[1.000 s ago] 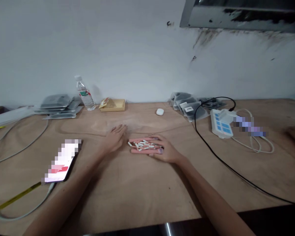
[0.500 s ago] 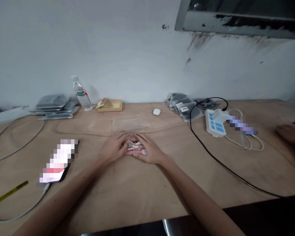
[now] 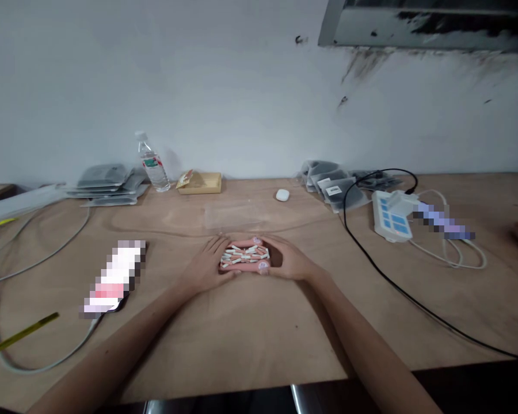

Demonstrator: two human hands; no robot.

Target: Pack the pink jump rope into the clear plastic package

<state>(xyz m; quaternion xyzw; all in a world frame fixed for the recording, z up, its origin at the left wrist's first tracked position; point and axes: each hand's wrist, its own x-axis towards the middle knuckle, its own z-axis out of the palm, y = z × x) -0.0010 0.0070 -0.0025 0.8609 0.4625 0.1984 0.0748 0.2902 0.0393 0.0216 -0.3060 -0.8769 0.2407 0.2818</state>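
Note:
A small pink object (image 3: 244, 266) lies on the wooden table between my hands. It has thick rounded front and back edges, each with a pale round mark at the right end. Several short white and pink-orange stick-like pieces (image 3: 244, 253) fill its middle; their exact kind is unclear. Around its left end curves my left hand (image 3: 208, 265), thumb along the front edge and fingers behind. My right hand (image 3: 290, 259) takes the right end between thumb and fingers, with a gap at the palm.
Behind the hands lies a clear plastic sheet (image 3: 233, 215). A phone (image 3: 112, 279) with a cable is at left. Along the wall stand grey packets (image 3: 106, 183), a water bottle (image 3: 153, 164), a yellowish tray (image 3: 205, 184) and a white case (image 3: 282, 195). A power strip (image 3: 392, 217) with a black cable (image 3: 366, 276) sits right.
My hands have spread apart, my right hand moving rightward, so more of the pink object and its pieces shows. The view has shifted slightly. Another person's hand at far right shows less.

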